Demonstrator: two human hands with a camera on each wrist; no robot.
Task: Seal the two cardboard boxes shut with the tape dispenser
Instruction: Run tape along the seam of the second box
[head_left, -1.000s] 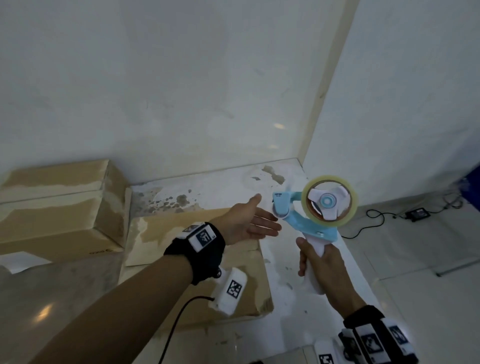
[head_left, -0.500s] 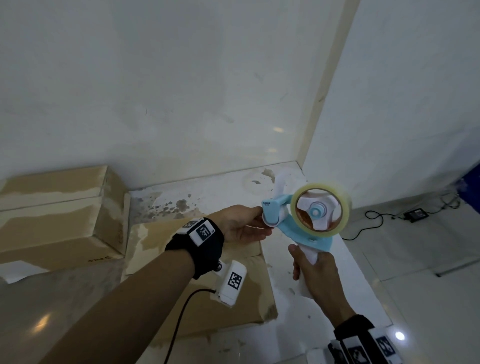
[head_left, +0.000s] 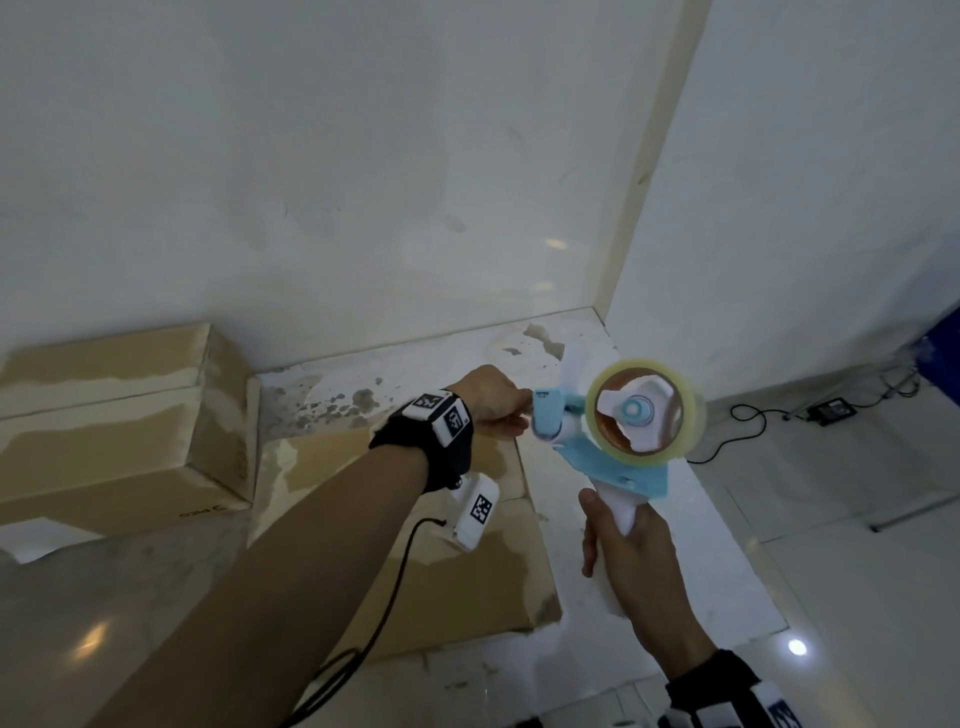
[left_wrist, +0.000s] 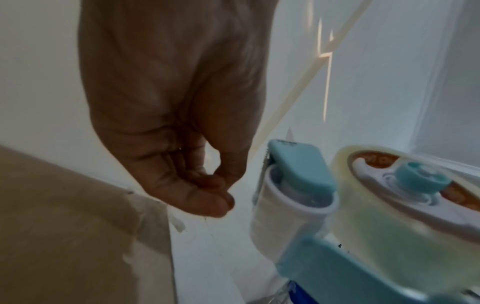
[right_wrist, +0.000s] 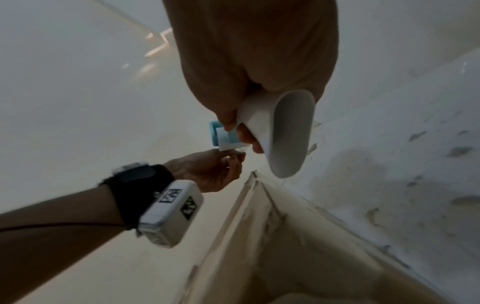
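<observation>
My right hand (head_left: 634, 561) grips the white handle of the blue tape dispenser (head_left: 613, 470), held in the air with its clear tape roll (head_left: 675, 447) facing me. My left hand (head_left: 493, 405) is at the dispenser's front roller, thumb and fingers (left_wrist: 221, 191) pinched together on the tape end; the clear strip itself barely shows. In the right wrist view the handle (right_wrist: 285, 133) fills my right hand (right_wrist: 246, 61), and the left hand (right_wrist: 213, 170) touches the front end. A flat cardboard box (head_left: 509, 582) lies under my left arm. A second box (head_left: 104, 431) stands at the left by the wall.
Both boxes rest on a stained white ledge (head_left: 597, 545) in a wall corner. The ledge ends on the right, where a lower floor carries a black adapter (head_left: 831, 408) with its cable. A white sheet (head_left: 36, 535) lies at the far left.
My left hand went from open beside the dispenser to pinched at its front end. The right hand brought the dispenser slightly left and closer to it.
</observation>
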